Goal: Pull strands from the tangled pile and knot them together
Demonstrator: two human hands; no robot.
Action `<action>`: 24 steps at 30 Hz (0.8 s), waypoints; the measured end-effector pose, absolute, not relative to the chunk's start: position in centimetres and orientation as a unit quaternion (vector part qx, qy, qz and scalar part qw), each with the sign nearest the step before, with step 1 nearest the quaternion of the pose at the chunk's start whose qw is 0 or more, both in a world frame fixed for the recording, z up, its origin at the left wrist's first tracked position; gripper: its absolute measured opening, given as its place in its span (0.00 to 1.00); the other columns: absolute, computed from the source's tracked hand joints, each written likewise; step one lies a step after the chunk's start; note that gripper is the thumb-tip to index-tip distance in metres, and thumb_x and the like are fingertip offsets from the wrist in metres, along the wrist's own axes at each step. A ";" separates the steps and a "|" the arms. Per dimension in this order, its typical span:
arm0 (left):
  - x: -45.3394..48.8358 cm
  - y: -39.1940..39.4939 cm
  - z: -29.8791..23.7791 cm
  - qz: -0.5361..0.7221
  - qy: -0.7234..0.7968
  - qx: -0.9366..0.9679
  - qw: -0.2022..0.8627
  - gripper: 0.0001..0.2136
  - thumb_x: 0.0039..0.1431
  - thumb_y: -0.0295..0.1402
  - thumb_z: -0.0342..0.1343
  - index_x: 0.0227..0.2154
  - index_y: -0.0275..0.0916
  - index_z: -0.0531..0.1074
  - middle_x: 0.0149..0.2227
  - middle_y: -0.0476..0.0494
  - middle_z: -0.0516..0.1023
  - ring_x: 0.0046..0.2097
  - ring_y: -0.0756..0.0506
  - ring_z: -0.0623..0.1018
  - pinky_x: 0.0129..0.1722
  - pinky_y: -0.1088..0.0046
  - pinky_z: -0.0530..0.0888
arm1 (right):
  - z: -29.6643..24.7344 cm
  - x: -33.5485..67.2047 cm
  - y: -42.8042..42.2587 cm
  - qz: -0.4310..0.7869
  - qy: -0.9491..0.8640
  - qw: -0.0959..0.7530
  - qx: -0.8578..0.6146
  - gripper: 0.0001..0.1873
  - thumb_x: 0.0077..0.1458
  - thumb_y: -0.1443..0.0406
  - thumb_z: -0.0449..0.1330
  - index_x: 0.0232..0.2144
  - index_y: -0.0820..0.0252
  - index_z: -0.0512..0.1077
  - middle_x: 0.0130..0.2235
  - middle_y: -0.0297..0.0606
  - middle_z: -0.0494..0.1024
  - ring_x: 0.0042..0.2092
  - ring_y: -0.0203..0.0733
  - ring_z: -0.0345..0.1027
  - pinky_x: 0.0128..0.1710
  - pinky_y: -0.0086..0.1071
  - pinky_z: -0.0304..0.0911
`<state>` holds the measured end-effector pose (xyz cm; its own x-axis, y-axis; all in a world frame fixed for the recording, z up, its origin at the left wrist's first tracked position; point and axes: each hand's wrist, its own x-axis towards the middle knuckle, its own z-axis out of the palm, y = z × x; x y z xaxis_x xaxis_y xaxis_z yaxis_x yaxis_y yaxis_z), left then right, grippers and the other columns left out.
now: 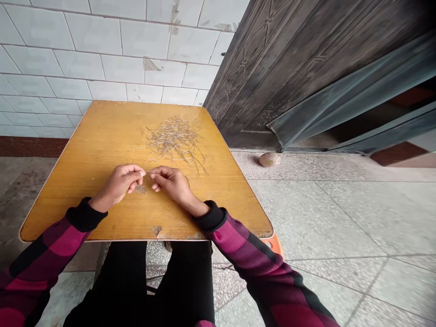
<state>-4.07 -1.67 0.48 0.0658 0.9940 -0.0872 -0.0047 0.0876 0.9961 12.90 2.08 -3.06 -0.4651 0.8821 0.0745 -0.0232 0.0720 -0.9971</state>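
Over the near half of the wooden table point(91, 145), my left hand point(121, 182) and my right hand point(173, 184) face each other, fingertips almost meeting. Both are closed in a pinch on a thin wire point(147, 172), of which a short bit shows in the gap between them. A fine curved strand point(153, 161) rises just above the fingers. Beyond the hands lies a loose tangle of thin wires point(175, 136), some shiny and some dark, with ends sticking out. How much wire is inside each pinch is hidden.
A white tiled wall point(102, 41) stands behind the table. To the right are a dark carved door point(259, 68), a grey-green curtain point(316, 106) and a worn ball point(270, 159) on the floor. Part of an orange stool point(275, 245) shows by the near right corner.
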 end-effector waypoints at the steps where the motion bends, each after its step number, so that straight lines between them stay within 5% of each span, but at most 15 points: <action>1: -4.1 -1.7 0.5 0.462 0.500 0.491 0.543 0.07 0.48 0.33 0.57 0.22 0.34 0.69 0.20 0.51 0.69 0.16 0.58 0.60 0.14 0.81 0.54 | -3.0 12.8 2.1 0.618 -0.599 0.387 -0.331 0.14 0.50 0.57 0.64 0.33 0.63 0.73 0.28 0.31 0.75 0.23 0.28 0.67 0.25 0.25 0.64; 13: -4.2 -1.7 0.1 0.439 0.472 0.521 0.559 0.07 0.51 0.34 0.58 0.28 0.34 0.72 0.19 0.53 0.69 0.15 0.58 0.61 0.13 0.83 0.56 | -2.8 13.5 2.8 0.815 -0.427 0.263 -0.292 0.14 0.40 0.63 0.72 0.29 0.65 0.77 0.26 0.30 0.77 0.21 0.22 0.65 0.20 0.15 0.62; 24: -4.9 -1.6 -0.8 0.417 0.484 0.665 0.387 0.07 0.56 0.30 0.53 0.33 0.34 0.76 0.19 0.52 0.71 0.15 0.56 0.64 0.14 0.81 0.63 | -2.6 13.4 2.7 0.834 -0.399 0.257 -0.282 0.12 0.41 0.65 0.72 0.29 0.67 0.76 0.26 0.33 0.78 0.20 0.23 0.65 0.18 0.15 0.63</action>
